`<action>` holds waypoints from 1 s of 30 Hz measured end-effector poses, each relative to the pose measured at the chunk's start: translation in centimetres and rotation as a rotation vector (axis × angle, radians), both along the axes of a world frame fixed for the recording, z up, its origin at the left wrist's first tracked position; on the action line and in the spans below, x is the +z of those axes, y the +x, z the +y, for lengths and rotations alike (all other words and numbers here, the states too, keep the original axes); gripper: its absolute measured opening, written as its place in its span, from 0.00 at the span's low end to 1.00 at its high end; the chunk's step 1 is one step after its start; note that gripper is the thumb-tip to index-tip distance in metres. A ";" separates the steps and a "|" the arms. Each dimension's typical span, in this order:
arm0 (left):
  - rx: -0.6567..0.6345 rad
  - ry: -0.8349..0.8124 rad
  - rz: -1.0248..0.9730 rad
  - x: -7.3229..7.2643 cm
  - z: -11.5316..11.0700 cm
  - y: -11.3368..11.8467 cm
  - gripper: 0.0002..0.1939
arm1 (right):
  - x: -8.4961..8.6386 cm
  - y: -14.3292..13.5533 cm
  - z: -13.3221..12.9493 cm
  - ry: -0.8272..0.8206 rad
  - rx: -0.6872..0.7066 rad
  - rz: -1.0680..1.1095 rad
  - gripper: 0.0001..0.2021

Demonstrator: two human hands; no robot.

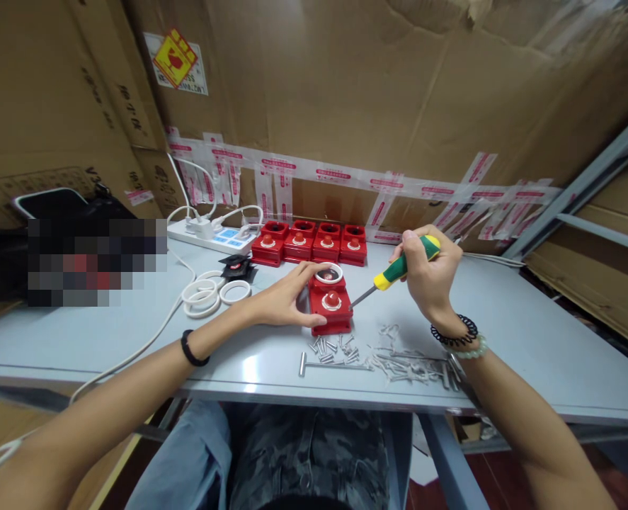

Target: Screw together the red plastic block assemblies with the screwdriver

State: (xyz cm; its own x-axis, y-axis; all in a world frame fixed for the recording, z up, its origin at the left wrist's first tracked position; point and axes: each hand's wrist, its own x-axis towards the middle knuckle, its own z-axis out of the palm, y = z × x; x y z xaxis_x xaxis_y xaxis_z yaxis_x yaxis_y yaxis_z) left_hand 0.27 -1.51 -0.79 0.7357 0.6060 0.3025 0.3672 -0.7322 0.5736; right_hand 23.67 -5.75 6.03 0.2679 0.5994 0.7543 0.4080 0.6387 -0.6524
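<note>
A red alarm-like box (330,312) with a red dome and a white ring on top lies on the table in front of me. My left hand (291,297) grips its left side, thumb at the front edge and fingers behind. In my right hand (431,273) is a green and yellow screwdriver (396,271), held slanting down to the left. Its tip meets or nearly meets the box's right edge; exact contact is too small to tell. Just in front of the box lie loose silver screws (327,347) and a T-shaped metal hex wrench (335,365).
Several similar red boxes (299,242) stand in a row behind. White rings (202,296) and a black part (238,268) lie at left, near a power strip (212,235) with cables. Small clear bags (403,365) lie front right. Cardboard (345,85) walls the back.
</note>
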 end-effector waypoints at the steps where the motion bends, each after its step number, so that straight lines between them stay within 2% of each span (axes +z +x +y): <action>1: 0.000 -0.002 0.000 0.0 0.0 0.0 0.45 | 0.0 0.0 0.0 -0.002 -0.002 0.002 0.11; 7: 0.002 0.002 0.002 0.0 0.0 0.0 0.46 | -0.1 0.3 0.2 -0.010 -0.003 -0.002 0.11; 10: -0.001 0.010 -0.002 -0.1 0.0 0.0 0.46 | 0.0 0.1 0.0 0.019 -0.002 -0.076 0.11; 16: -0.036 0.061 -0.023 -0.1 0.1 0.0 0.45 | 1.7 -2.7 -0.9 0.090 0.030 -0.307 0.03; 22: -0.040 0.057 -0.046 -0.1 0.0 0.0 0.46 | 2.0 -4.0 -1.4 0.036 0.009 -0.478 0.09; 27: -0.034 0.054 -0.047 -0.1 -0.1 0.0 0.47 | 2.0 -3.2 -1.0 -0.003 0.250 -0.382 0.11; 30: -0.030 0.055 -0.044 -0.1 -0.1 0.0 0.46 | 2.3 -2.6 -0.8 -0.031 0.283 -0.435 0.10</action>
State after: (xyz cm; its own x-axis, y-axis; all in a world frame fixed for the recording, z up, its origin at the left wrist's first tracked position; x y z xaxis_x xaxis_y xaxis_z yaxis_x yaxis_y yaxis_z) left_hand 0.30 -1.58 -0.86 0.7383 0.5657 0.3674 0.3199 -0.7732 0.5476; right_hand 21.04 -6.59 8.34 -0.2419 0.6265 0.7409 0.4599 0.7464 -0.4810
